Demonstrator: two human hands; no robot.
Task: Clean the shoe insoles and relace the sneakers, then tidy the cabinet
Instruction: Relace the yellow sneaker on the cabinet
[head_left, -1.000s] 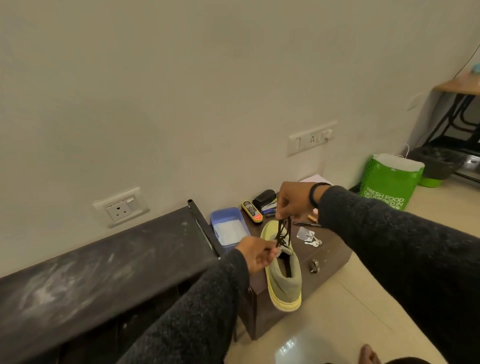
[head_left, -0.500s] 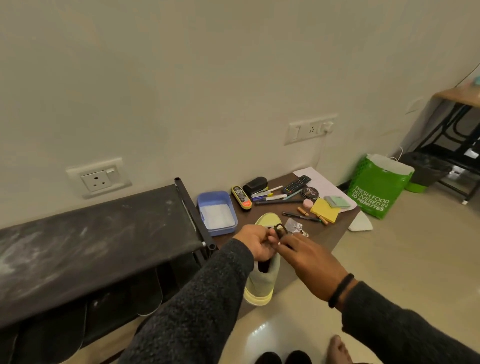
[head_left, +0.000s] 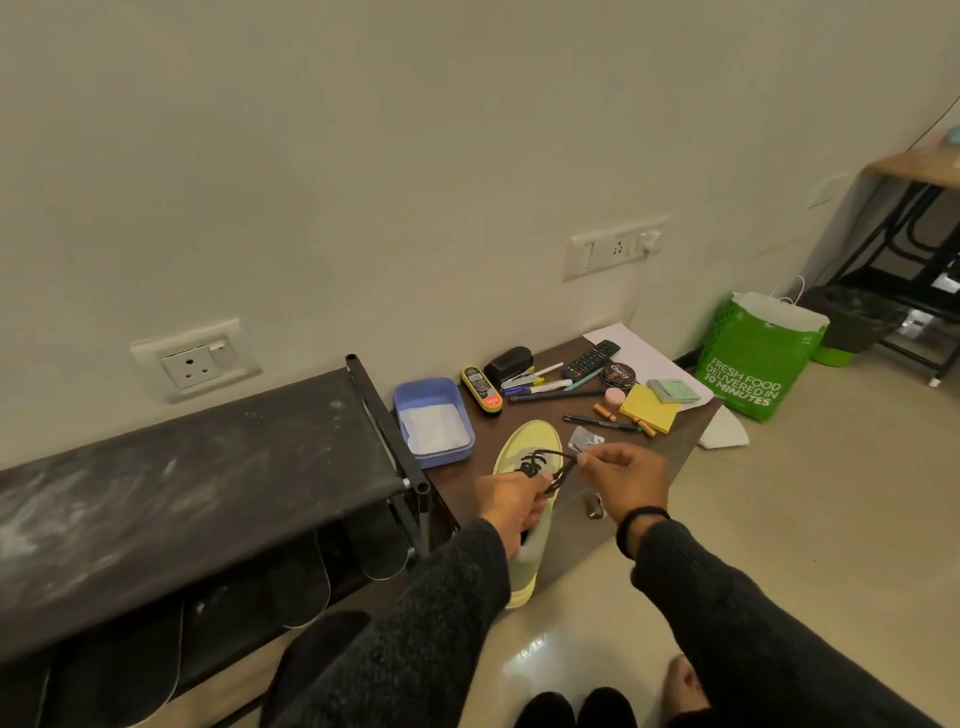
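A pale yellow-green sneaker (head_left: 530, 441) lies on the low brown cabinet (head_left: 670, 457), toe toward the wall and heel over the front edge. A dark lace (head_left: 540, 462) runs across its eyelets. My left hand (head_left: 511, 506) grips the sneaker near its opening and holds part of the lace. My right hand (head_left: 621, 475) pinches the lace end just right of the shoe, pulling it sideways. Dark insoles (head_left: 291, 582) lean under the black shoe rack (head_left: 197, 467) on the left.
On the cabinet sit a blue tub (head_left: 431, 421), a yellow polish bottle (head_left: 481, 388), a stapler, pens, a remote (head_left: 589, 358), a round tin, sticky notes (head_left: 649, 408) and paper. A green bag (head_left: 756, 356) stands on the floor to the right.
My right hand came down from above the shoe, then moved to the shoe's right side, drawing the lace out. The view tilted down and shifted left.
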